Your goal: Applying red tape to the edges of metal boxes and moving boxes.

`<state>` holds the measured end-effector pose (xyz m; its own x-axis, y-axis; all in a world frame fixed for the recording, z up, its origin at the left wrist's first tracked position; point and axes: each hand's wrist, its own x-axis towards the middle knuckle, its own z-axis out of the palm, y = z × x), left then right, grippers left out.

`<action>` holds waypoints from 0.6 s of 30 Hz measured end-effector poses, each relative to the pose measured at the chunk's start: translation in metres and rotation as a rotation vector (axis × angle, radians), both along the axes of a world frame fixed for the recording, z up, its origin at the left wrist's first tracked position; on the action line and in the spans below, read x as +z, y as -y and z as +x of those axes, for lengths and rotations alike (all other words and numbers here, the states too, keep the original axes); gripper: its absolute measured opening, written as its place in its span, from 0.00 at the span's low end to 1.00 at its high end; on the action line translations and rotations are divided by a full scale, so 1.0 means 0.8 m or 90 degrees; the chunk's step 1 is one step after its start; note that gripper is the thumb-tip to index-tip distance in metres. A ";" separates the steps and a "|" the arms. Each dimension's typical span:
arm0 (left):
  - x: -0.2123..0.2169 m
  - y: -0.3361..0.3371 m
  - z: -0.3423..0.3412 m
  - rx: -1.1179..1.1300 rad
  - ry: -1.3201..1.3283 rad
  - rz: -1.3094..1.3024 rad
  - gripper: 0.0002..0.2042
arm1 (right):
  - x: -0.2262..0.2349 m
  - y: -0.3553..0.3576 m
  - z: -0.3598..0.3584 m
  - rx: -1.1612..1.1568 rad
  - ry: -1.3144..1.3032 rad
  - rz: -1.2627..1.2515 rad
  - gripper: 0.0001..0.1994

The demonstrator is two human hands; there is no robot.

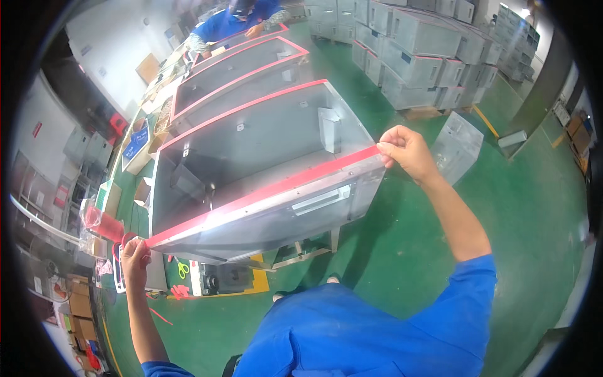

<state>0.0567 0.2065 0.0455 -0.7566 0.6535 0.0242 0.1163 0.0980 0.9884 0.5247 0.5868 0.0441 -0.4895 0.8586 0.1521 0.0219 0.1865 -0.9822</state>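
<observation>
An open grey metal box (251,137) stands in front of me, with a red tape strip (270,191) along its near rim. My right hand (407,154) pinches the strip's right end at the near right corner. At the near left corner, my left hand (135,256) is closed on the other end. Red loops (128,238) show right beside the left fingers; I cannot tell whether that hand also holds them. Red tape also lines the box's far rim. A rectangular slot (321,200) is cut in the near wall.
More red-rimmed boxes (235,78) stand beyond, where a co-worker in blue (233,24) leans over one. Grey boxes (414,56) are stacked at the back right; a single box (457,147) sits on the green floor. Yellow-green scissors (182,269) lie at the lower left near red scraps (181,292).
</observation>
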 end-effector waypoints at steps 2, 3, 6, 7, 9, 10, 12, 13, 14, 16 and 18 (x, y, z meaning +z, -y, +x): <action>0.007 -0.001 0.005 0.011 -0.022 -0.023 0.05 | 0.000 -0.001 0.000 0.011 0.026 -0.015 0.06; 0.009 -0.002 0.008 0.017 -0.030 -0.034 0.06 | 0.000 -0.002 0.000 0.008 0.035 -0.013 0.06; 0.012 -0.012 0.019 0.036 -0.027 -0.029 0.06 | 0.001 -0.007 0.005 0.008 0.072 -0.003 0.05; 0.012 -0.013 0.022 0.042 -0.022 -0.022 0.06 | 0.002 -0.008 0.005 0.012 0.090 0.001 0.05; 0.000 -0.007 0.009 0.044 -0.001 -0.022 0.06 | 0.002 -0.010 0.005 0.018 0.124 0.011 0.06; -0.003 -0.004 0.004 0.033 0.002 -0.023 0.06 | 0.003 -0.012 0.005 0.018 0.147 0.028 0.06; -0.005 -0.005 0.007 0.036 0.003 -0.023 0.06 | 0.004 -0.017 0.006 0.010 0.195 0.061 0.06; -0.003 -0.012 0.017 0.050 0.001 -0.023 0.06 | 0.002 -0.021 0.009 0.015 0.207 0.079 0.06; -0.002 -0.017 0.022 0.064 -0.001 -0.022 0.06 | -0.002 -0.027 0.011 0.020 0.219 0.097 0.06; -0.005 -0.014 0.018 0.068 0.010 -0.022 0.06 | 0.000 -0.031 0.011 0.039 0.230 0.080 0.06; -0.007 -0.013 0.014 0.061 0.013 -0.027 0.06 | 0.009 -0.029 0.012 0.056 0.233 0.007 0.06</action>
